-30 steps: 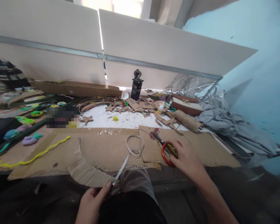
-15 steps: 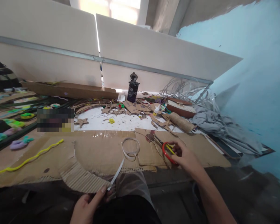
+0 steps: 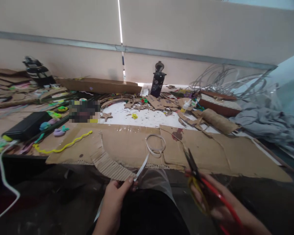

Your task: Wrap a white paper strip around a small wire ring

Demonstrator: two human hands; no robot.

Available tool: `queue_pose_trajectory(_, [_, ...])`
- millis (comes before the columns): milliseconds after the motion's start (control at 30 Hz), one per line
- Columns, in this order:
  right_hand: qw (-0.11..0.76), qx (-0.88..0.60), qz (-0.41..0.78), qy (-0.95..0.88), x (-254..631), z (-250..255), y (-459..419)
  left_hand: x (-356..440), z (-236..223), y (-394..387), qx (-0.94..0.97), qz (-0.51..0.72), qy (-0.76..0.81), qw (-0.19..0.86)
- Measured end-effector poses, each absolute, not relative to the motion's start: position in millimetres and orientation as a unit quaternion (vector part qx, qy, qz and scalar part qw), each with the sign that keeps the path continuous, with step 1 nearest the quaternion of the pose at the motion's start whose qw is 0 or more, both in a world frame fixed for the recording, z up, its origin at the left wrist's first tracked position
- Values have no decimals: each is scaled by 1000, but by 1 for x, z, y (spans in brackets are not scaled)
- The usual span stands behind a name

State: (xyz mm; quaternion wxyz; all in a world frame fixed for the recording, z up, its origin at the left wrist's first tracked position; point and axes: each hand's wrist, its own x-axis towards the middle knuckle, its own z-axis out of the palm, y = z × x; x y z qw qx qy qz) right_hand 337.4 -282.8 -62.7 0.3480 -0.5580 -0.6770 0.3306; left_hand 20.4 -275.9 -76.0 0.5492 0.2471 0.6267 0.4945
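My left hand (image 3: 114, 205) sits low in front of the table edge, pinching the near end of a white strip (image 3: 147, 156) that curls into a loop on the flat cardboard sheet (image 3: 127, 147). A curved piece of corrugated cardboard (image 3: 107, 163) hangs over the edge just above that hand. My right hand (image 3: 218, 209) is closed round the red and yellow handles of a pair of scissors (image 3: 194, 171), held off the table with the dark blades pointing up and away toward the cardboard.
A dark bottle (image 3: 157, 81) stands at the back by the partition. Cardboard stars and scraps litter the white patch (image 3: 142, 116). A twine roll (image 3: 217, 120), grey cloth (image 3: 271, 122) and wires lie right. A yellow pipe cleaner (image 3: 63, 147), black box (image 3: 26, 125) and coloured bits lie left.
My right hand has lifted the scissors off the cardboard and drawn them back toward me. The view has swung left and down. My left hand keeps its pinch on the strip.
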Motion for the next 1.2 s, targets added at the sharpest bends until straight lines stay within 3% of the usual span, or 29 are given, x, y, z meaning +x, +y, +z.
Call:
queue_pose_trajectory(100, [268,-506,557,-601,304,-70,-297,20,-77,-276,248,499,621,551])
queue_pose_trajectory(200, [183,-477,641,-573,279,-73,-294,20,-75,-276,246,502,612,559])
queue_pose_trajectory(300, [163,-458,641,-594,264,-77,-286,21,-72,-277,245,501,612,561])
queue_pose_trajectory(633, [213,-409,676,-575,241,-89,-273,24,-61,-277,241,508,603,566])
queue_pose_trajectory(1200, [186,-376,744,-520,223,-79,-263,24,-63,-275,260,514,577,579])
